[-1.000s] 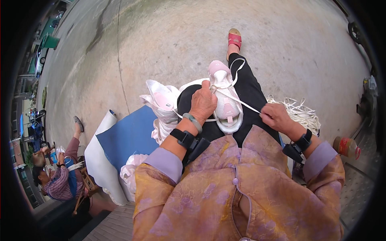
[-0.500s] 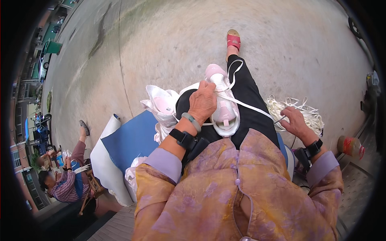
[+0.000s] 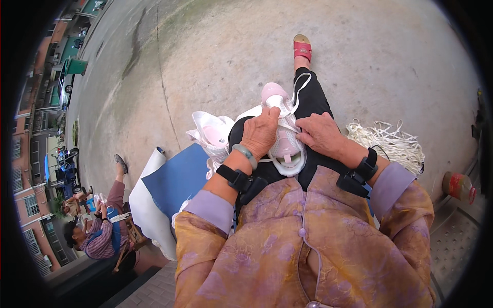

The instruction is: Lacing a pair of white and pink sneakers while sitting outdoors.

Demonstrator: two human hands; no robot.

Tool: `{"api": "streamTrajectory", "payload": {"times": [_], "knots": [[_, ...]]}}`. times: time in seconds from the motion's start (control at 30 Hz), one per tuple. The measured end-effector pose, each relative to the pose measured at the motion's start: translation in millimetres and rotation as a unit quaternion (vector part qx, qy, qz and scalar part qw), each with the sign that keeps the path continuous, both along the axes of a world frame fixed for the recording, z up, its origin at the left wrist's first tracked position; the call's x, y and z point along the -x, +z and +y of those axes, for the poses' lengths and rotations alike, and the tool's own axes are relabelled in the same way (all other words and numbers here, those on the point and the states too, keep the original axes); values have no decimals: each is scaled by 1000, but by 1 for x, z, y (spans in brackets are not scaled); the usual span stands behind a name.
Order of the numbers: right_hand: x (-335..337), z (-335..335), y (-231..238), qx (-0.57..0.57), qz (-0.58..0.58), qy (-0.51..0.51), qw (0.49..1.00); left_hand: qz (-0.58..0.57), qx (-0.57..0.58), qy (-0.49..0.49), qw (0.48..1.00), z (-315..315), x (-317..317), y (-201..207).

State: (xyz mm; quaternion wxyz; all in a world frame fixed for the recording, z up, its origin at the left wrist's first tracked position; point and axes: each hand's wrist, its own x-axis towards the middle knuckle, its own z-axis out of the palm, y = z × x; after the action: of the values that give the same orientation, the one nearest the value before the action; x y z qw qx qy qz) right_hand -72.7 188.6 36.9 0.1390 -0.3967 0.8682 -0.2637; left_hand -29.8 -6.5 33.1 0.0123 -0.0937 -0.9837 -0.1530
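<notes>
A pink and white sneaker (image 3: 284, 146) rests across my lap, its toe pointing away from me. My left hand (image 3: 261, 132) is closed on the upper at the lacing, over the left eyelet edge. On the other side, my right hand (image 3: 322, 135) has its fingers bent together against the right eyelet edge. What its fingertips hold, if anything, is hidden. A loose white shoelace (image 3: 296, 92) loops up from the lacing beyond my hands, over the black trouser leg.
White shoelaces (image 3: 390, 149) lie heaped to my right, near a plastic bottle (image 3: 454, 186) with a red label. More pink and white shoes (image 3: 213, 134) sit at my left, beside a blue and white sheet (image 3: 174, 173). Another person (image 3: 100, 236) sits far left.
My right hand has come left from beside the lace heap to the sneaker's side. The lace stretched toward it no longer shows. My left hand keeps its hold.
</notes>
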Motion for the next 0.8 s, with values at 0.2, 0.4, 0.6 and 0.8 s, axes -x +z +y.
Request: {"api": "streamTrajectory", "payload": {"times": [0.2,0.4,0.6,0.8], "knots": [[-4,0,-8,-16,48,37,998,-51,50,12,997,0,0,13],[-7,30,-3,-3,-2,144,990,65,1,91,994,-8,-5,5],[-33,102,20,-15,-21,214,976,126,-242,241,931,-6,-1,-13],[-59,131,53,-46,-13,219,975,73,-279,304,908,8,-5,-27]]}}
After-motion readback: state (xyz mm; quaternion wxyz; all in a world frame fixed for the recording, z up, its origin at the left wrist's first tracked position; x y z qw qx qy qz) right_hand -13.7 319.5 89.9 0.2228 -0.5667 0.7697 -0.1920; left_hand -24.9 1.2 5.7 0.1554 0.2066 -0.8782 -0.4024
